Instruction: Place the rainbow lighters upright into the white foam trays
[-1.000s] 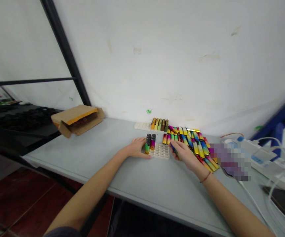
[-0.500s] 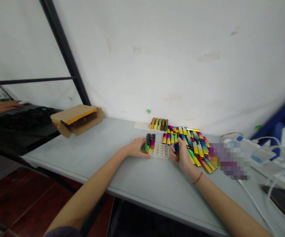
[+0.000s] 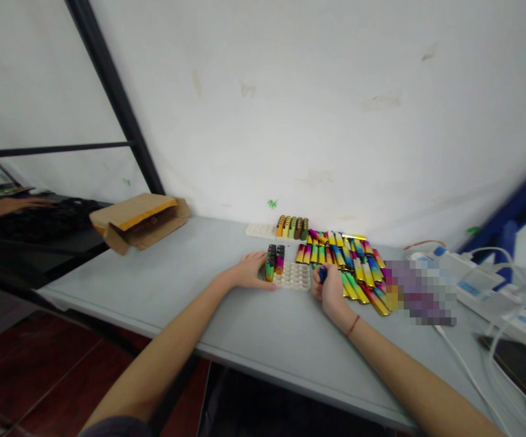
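Note:
A white tray with small round hollows (image 3: 296, 276) lies on the grey table, with several upright colourful lighters (image 3: 270, 264) at its left end. My left hand (image 3: 248, 271) rests at that end, thumb and fingers spread around the tray's left side, holding nothing off the table. Right of the tray, my right hand (image 3: 331, 289) is closed around a dark blue lighter (image 3: 322, 274), mostly hidden by the fingers. Many shiny rainbow-coloured lighters (image 3: 362, 273) lie in a loose spread behind and to the right of it.
Near the wall, a second white tray (image 3: 261, 230) bears upright yellow, green and brown lighters (image 3: 293, 227). An open cardboard box (image 3: 140, 218) lies at the left. White power strips (image 3: 472, 273), cables and a dark phone (image 3: 520, 370) are at the right. Another person's hand (image 3: 10, 206) shows far left.
My right hand has turned and drawn slightly left with the blue lighter, which now shows less. My left hand has stayed at the tray's left end. The camera has shifted a little.

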{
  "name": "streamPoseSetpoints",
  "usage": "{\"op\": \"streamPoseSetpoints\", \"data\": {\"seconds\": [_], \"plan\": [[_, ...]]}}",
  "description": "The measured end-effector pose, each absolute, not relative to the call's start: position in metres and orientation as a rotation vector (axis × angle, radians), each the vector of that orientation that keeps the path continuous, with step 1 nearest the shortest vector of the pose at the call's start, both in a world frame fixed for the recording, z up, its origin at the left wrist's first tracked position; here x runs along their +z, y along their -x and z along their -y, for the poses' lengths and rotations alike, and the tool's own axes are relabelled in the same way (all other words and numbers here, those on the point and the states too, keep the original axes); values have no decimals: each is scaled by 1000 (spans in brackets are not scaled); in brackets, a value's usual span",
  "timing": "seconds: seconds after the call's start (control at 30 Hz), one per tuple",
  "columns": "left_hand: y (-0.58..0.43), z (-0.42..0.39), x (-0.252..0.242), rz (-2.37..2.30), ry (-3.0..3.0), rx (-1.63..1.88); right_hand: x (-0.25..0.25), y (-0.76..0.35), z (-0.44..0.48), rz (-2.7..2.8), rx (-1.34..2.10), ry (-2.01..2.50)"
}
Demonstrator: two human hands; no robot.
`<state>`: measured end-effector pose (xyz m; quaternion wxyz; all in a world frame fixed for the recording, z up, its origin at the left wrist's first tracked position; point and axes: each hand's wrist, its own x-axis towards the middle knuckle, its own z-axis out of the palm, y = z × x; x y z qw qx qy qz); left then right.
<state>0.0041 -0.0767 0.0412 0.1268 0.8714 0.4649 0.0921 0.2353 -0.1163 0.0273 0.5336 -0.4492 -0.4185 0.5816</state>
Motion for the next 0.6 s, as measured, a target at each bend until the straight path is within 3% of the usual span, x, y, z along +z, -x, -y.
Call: {"op": "streamPoseSetpoints", "data": {"seconds": [0.6], "plan": [[-4,76,40,-1349,-2529,296,34,-233,116,788,1429,1076]]}}
